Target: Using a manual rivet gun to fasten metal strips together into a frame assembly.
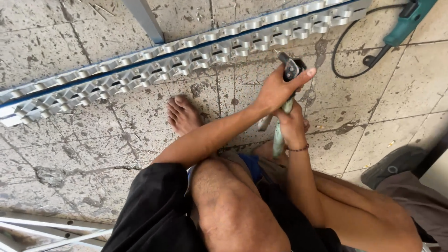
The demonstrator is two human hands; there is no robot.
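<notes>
The person squats on a stained stone-tile floor, one bare foot flat on the tiles, and works a hand riveter with both hands. The left hand wraps around the upper part of the tool, just below its dark metal head, with the index finger stretched along the top and the other fingers curled closed on the body. The right hand, a beaded bracelet at its wrist, grips the pale green handles lower down, fingers closed around them; how far the handles are squeezed together is hard to tell from this angle. The riveter's nose points up toward a long aluminium rail lined with rows of small metal clips, which lies diagonally across the floor, and the tip appears to sit just beside the rail's lower edge. A teal power tool with a black cable lies on the tiles at the upper right, well apart from the hands. Thin aluminium bars lie at the lower left.
</notes>
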